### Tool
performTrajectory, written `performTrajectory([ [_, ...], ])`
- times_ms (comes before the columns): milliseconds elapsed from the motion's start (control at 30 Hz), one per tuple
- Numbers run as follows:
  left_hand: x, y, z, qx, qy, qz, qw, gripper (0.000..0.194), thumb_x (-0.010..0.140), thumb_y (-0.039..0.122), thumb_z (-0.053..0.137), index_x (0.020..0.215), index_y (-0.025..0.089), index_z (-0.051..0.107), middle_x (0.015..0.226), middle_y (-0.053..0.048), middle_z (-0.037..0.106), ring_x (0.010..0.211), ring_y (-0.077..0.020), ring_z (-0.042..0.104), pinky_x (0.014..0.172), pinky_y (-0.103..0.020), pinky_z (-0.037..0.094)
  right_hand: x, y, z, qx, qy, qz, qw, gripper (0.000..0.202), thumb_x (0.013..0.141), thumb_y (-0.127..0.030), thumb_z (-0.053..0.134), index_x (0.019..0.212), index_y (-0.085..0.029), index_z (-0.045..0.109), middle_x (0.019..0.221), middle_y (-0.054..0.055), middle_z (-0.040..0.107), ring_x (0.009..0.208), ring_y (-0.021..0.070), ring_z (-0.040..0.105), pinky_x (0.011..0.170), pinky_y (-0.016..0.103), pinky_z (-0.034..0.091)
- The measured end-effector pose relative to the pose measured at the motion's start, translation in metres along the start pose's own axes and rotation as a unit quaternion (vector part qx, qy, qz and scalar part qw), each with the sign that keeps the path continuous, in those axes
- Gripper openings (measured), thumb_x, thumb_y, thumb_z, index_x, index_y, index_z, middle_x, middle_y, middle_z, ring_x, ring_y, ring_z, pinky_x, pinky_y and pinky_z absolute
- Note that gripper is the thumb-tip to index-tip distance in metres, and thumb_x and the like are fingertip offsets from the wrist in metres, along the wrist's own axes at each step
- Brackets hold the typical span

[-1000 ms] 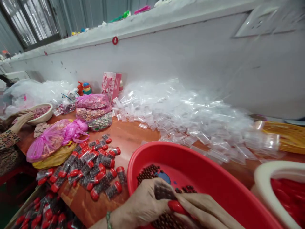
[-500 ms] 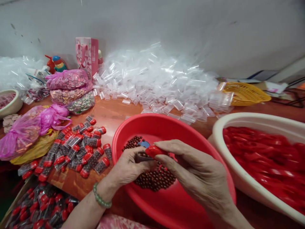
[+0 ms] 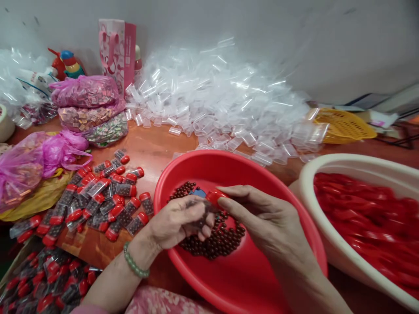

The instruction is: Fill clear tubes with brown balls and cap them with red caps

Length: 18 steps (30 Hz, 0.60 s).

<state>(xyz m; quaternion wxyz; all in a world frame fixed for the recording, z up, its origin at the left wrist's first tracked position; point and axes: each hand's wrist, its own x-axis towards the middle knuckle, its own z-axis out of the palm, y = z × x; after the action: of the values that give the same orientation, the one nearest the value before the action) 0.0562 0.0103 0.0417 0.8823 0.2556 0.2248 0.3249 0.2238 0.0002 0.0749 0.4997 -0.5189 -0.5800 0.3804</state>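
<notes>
My left hand (image 3: 173, 221) wraps around a small clear plastic container (image 3: 197, 219) with dark beads in it. A red cap (image 3: 214, 196) sits at the container's right end, pinched between the thumb and fingers of my right hand (image 3: 273, 220). Whether the cap is fully seated cannot be seen. Both hands are over a red basin (image 3: 209, 160), where brown round beads (image 3: 218, 244) and a blue piece (image 3: 198, 192) lie. Left of the basin, capped containers of beads (image 3: 101, 187) are piled on the table.
A white tub (image 3: 304, 192) of red plastic caps (image 3: 363, 213) stands at the right. Clear empty containers (image 3: 212, 96) are heaped along the wall, beside a yellow basket (image 3: 347, 126). Pink bags (image 3: 87, 91) and a gift bag (image 3: 114, 52) stand at the left. More capped containers (image 3: 52, 279) fill the lower left.
The red cap has met the container's end, and my left hand has turned, its fingers now curled around the container. The view has shifted slightly.
</notes>
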Motion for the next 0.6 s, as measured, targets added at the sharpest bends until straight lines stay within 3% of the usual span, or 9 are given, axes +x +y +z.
performTrajectory([
  [133, 0.005, 0.005, -0.007, -0.094, -0.051, -0.030, 0.994, 0.067, 0.084, 0.071, 0.045, 0.099, 0.009, 0.066, 0.085, -0.011, 0.068, 0.067, -0.0163, 0.065, 0.057, -0.025, 0.048, 0.003, 0.004, 0.000, 0.034, 0.042, 0.046, 0.997, 0.014, 0.075, -0.036, 0.076, 0.084, -0.025, 0.075, 0.080, 0.001, 0.074, 0.070, 0.0137, 0.068, 0.065, 0.022, 0.056],
  [300, 0.007, 0.009, -0.007, -0.110, -0.071, -0.026, 0.991, 0.081, 0.090, 0.070, 0.020, 0.104, 0.006, 0.068, 0.087, -0.015, 0.070, 0.071, -0.0190, 0.068, 0.061, -0.027, 0.051, 0.001, 0.007, -0.001, 0.034, 0.067, 0.053, 0.996, 0.015, 0.075, -0.035, 0.077, 0.086, -0.025, 0.075, 0.083, 0.001, 0.074, 0.074, 0.0140, 0.068, 0.069, 0.024, 0.056],
  [467, 0.008, 0.009, -0.004, -0.092, -0.050, -0.030, 0.994, 0.076, 0.087, 0.073, 0.033, 0.099, 0.007, 0.069, 0.085, -0.013, 0.070, 0.070, -0.0190, 0.068, 0.059, -0.026, 0.052, 0.004, 0.006, -0.002, 0.034, 0.068, 0.025, 0.997, 0.013, 0.077, -0.032, 0.075, 0.087, -0.023, 0.074, 0.081, 0.001, 0.074, 0.074, 0.0145, 0.069, 0.069, 0.026, 0.057],
  [533, 0.008, 0.009, -0.001, -0.083, -0.040, -0.029, 0.995, 0.066, 0.080, 0.069, 0.053, 0.098, 0.008, 0.069, 0.084, -0.011, 0.069, 0.070, -0.0179, 0.068, 0.058, -0.025, 0.052, 0.008, 0.004, -0.001, 0.029, 0.059, 0.008, 0.998, 0.012, 0.077, -0.030, 0.074, 0.087, -0.023, 0.073, 0.082, 0.001, 0.074, 0.075, 0.0146, 0.069, 0.070, 0.026, 0.057],
  [600, 0.007, 0.009, 0.002, -0.059, -0.033, -0.022, 0.997, 0.050, 0.071, 0.051, 0.075, 0.097, 0.010, 0.068, 0.085, -0.008, 0.068, 0.070, -0.0159, 0.067, 0.058, -0.022, 0.051, 0.011, 0.001, 0.000, 0.014, 0.042, -0.015, 0.999, 0.012, 0.078, -0.030, 0.073, 0.087, -0.022, 0.073, 0.084, 0.002, 0.074, 0.076, 0.0150, 0.069, 0.072, 0.027, 0.058],
])
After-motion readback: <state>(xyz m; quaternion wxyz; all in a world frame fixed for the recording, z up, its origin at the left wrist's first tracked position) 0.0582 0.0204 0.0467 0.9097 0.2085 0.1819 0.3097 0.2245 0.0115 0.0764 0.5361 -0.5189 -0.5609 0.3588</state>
